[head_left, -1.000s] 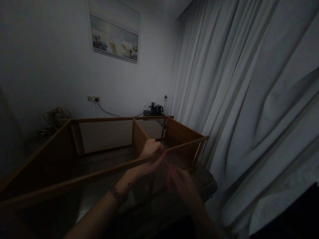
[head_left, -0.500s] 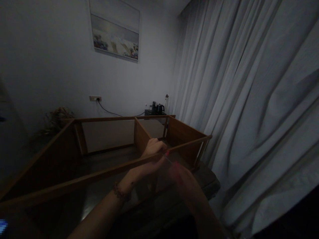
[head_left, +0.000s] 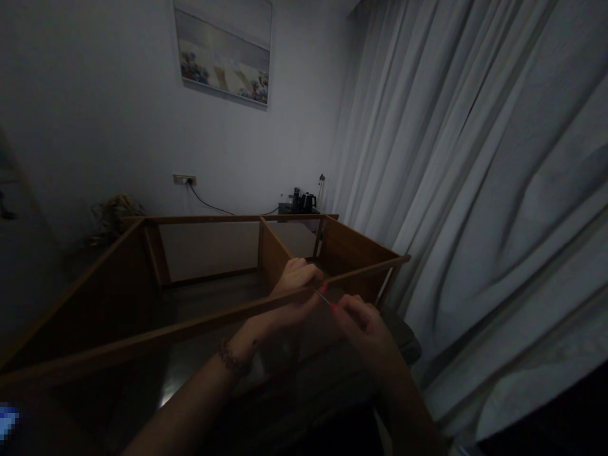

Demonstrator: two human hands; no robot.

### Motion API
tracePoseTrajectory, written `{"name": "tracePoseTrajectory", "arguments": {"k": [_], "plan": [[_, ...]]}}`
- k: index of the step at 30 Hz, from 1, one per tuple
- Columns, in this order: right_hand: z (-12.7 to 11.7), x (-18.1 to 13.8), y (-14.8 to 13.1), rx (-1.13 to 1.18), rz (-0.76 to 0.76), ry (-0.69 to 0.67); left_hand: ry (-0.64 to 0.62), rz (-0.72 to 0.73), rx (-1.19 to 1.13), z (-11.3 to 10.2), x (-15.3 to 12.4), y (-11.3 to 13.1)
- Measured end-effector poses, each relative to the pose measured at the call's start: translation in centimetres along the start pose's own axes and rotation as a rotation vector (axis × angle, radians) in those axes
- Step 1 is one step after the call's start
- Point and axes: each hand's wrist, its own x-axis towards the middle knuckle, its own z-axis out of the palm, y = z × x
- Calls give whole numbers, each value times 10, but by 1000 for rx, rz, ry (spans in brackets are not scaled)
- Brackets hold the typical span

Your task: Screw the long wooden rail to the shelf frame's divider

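Observation:
A brown wooden frame (head_left: 156,339), with side panels and a divider (head_left: 274,248), lies in front of me. My left hand (head_left: 297,278) is closed around its near rail, fingers over the top and thumb below, close to the divider. Just under the rail, my right hand (head_left: 363,322) pinches a thin metal rod (head_left: 323,296) between thumb and fingertips. The rod slants up to the rail beside my left thumb; its far tip and any handle are hidden or too small to make out. Red spots show at the fingertips of both hands.
A long pale curtain (head_left: 456,209) hangs close on the right. At the back, a black kettle (head_left: 308,202) stands on a small dark table, with a cord running to a wall socket (head_left: 184,180). A framed picture (head_left: 223,54) hangs above.
My right hand, smeared by motion before, now shows sharply, slightly higher and to the right, still at the rod. My left hand keeps its hold on the rail. The view has shifted slightly.

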Motion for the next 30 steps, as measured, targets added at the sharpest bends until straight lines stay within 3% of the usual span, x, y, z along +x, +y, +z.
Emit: {"name": "tracePoseTrajectory", "arguments": {"k": [2, 4, 7, 10, 15, 19, 23, 30], "plan": [[5, 0, 10, 265, 118, -89, 3, 3, 4, 0, 0, -1], [12, 0, 21, 479, 190, -84, 4, -2, 14, 0, 0, -1], [17, -1, 28, 585, 212, -45, 6, -6, 34, 0, 0, 1], [13, -3, 22, 357, 129, 41, 14, -7, 40, -1, 0, 3], [5, -8, 2, -409, -329, 355, 13, -19, 12, 0, 0, 1], [12, -14, -1, -750, -588, 432, -5, -28, 12, 2, -1, -2], [21, -18, 3, -830, -664, 374, -10, -9, 9, 3, -1, -6], [22, -20, 15, -624, -586, 294, -2, 12, 20, 3, 0, -5]]}}
